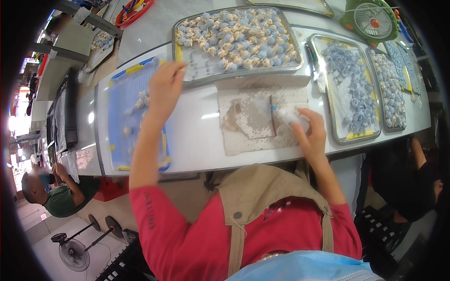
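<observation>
My right hand (313,133) is wrapped round a small translucent white squeeze bottle (296,120) with a blue tip pointing left. It hovers over a stained cardboard sheet (239,146) on the table. My left hand (165,89) is raised, its fingers pinched together at the near left corner of a large metal tray (199,77); whatever is between the fingertips is too small to make out. That tray holds many small blue-and-cream figurine pieces (234,35). Below my left forearm lies a blue tray (119,117) with several similar pieces.
To the right stand a metal tray (338,136) of curled blue pieces and a narrower tray (388,91) of blue-and-cream ones. A green fan (372,22) sits at the back right. One person (63,194) works at far left, another (403,182) at far right.
</observation>
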Available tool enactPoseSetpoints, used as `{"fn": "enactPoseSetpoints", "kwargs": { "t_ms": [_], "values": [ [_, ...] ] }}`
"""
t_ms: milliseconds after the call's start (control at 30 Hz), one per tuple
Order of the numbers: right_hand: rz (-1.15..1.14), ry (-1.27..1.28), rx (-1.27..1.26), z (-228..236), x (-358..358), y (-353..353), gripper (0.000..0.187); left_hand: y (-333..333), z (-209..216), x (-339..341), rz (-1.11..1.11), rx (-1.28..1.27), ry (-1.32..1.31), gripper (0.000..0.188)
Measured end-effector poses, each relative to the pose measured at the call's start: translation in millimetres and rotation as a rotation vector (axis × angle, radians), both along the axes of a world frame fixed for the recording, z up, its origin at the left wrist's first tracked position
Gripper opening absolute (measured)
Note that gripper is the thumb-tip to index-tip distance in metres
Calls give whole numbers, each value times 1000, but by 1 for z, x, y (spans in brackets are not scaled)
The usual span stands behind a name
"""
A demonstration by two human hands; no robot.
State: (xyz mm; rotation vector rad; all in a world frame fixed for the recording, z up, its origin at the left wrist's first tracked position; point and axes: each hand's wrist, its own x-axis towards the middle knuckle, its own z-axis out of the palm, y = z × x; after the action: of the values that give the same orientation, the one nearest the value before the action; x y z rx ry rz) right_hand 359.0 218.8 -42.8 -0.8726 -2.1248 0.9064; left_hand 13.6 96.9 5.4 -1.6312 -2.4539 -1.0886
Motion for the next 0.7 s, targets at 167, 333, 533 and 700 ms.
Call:
{"fn": "enactPoseSetpoints", "kwargs": {
  "t_ms": [167, 333, 533, 700],
  "values": [
    [3, -85, 91, -3, 11, 3, 38, 93, -41, -14, -181, -110, 199, 28],
    [25, -125, 175, -9, 8, 3, 42, 100, -44, -5, -60, -262, 194, 29],
    [8, 62, -208, -5, 7, 2, 33, 64, -33, 2, 2, 55, -67, 27],
    [11, 336, -620, -3, 17, 1, 28, 5, -3, 110, -122, 123, -1054, 28]
  ]
}}
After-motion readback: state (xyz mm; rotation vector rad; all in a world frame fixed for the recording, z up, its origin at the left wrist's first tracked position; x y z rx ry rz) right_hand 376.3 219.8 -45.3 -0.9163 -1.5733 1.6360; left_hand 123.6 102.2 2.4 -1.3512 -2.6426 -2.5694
